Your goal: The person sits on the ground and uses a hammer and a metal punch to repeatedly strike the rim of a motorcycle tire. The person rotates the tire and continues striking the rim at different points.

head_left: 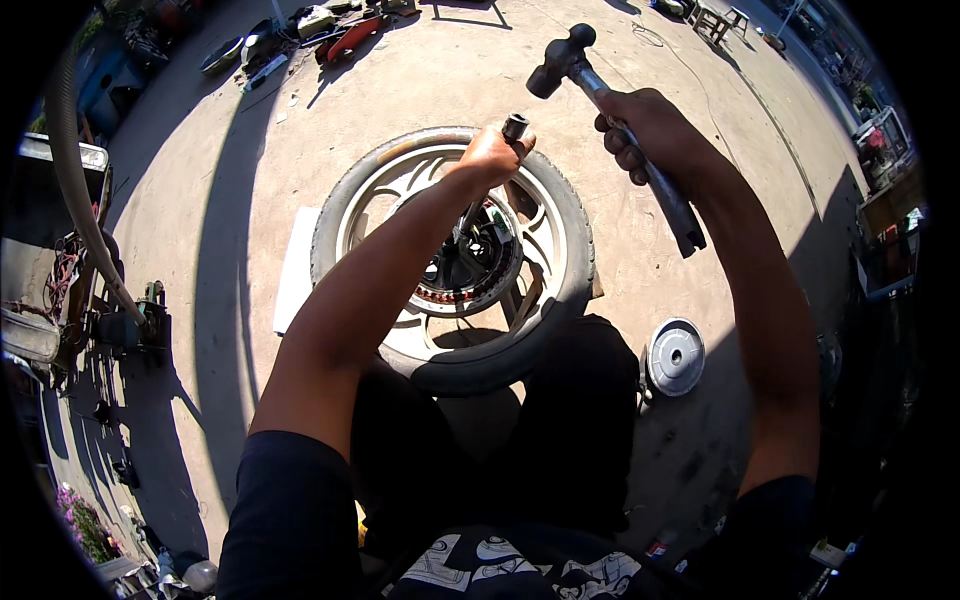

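Before my knees a spoked wheel with a black tyre (575,235) lies flat on the ground. Its open hub (497,268) shows dark inner parts and a ring of reddish coils, like an electric motor. My left hand (488,157) is wrapped round a metal rod with a socket-like end (515,125). That end sticks up above the fist, and the rod's lower part slants down toward the hub centre; whether it touches cannot be made out. Raised at the right, my right hand (650,130) grips a ball-peen hammer (562,62) by its metal handle, its head well apart from the rod.
A round silver cover (676,345) rests on the ground right of my knee. Beside the wheel's left lies a white sheet (293,275). Machinery with a thick hose (72,170) stands at the left. Assorted parts (345,38) are scattered at the back.
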A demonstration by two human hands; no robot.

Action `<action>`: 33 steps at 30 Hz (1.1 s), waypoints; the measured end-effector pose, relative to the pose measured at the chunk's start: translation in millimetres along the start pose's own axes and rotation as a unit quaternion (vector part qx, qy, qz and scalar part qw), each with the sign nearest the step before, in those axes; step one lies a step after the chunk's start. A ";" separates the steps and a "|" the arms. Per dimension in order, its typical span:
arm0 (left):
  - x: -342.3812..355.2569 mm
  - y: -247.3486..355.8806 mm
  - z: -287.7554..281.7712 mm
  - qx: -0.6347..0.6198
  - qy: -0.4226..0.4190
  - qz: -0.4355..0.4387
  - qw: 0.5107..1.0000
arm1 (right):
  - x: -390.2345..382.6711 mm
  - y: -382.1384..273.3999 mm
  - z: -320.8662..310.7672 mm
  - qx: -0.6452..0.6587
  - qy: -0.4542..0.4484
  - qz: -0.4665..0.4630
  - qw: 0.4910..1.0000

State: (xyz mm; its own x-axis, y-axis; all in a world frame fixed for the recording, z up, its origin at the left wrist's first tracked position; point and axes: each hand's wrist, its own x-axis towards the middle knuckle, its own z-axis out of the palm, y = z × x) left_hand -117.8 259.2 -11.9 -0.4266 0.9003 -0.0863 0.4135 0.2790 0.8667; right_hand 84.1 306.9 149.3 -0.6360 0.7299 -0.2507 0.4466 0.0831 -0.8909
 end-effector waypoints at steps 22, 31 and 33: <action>-262.2 96.4 -56.9 0.024 -0.164 0.317 0.934 | -279.7 78.7 18.4 0.331 -0.009 0.003 0.944; -330.4 64.2 -53.0 0.206 -0.309 0.477 0.797 | -344.3 82.6 98.5 0.332 -0.079 -0.002 0.940; -331.3 58.6 -54.3 0.200 -0.307 0.479 0.798 | -345.8 79.5 103.9 0.335 -0.085 0.006 0.938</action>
State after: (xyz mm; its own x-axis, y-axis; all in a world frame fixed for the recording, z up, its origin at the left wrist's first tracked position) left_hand 4.0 -40.9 94.2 0.6627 0.7243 0.1903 0.5891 -0.6611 0.4647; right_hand 274.2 -9.3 125.8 -0.7502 0.6039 -0.2692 -0.0042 -0.4114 -0.9114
